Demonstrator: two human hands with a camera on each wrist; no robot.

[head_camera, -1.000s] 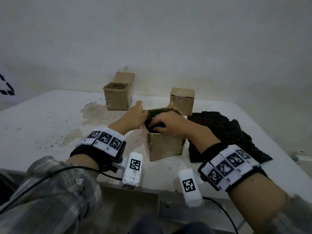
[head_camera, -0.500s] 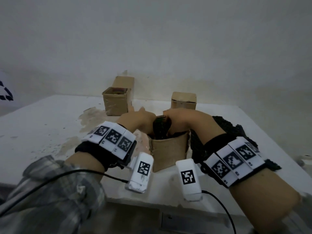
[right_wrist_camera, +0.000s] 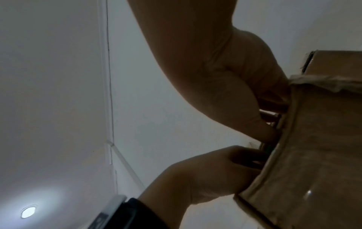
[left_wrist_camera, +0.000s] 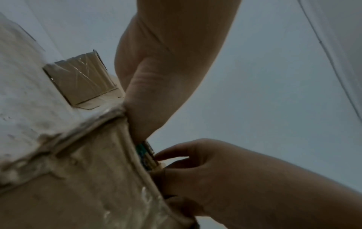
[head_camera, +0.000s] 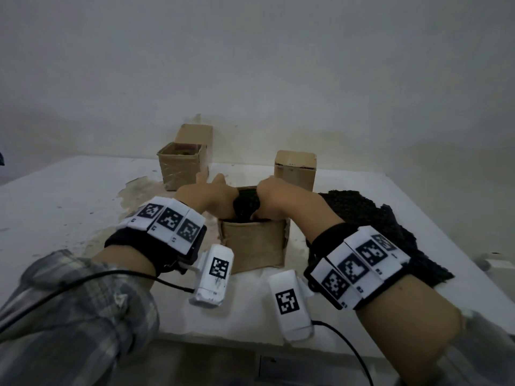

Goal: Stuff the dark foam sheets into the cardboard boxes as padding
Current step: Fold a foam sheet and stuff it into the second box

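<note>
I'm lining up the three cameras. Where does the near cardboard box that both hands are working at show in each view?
Head: near box at centre, between both wrists.
Left wrist: fills the lower left.
Right wrist: right edge.
Shared landmark: the box's top rim, where both hands meet.

Three boxes (head_camera: pixel 255 243), two hands (head_camera: pixel 207 196).

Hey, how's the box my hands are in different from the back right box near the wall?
The near box is open on top, with a dark foam sheet bulging out of it; the back right box is closed. Left hand and right hand work at the near box's mouth; the back right box stands untouched. The near box sits by the table front edge, the other farther back. Both are brown cardboard.
</note>
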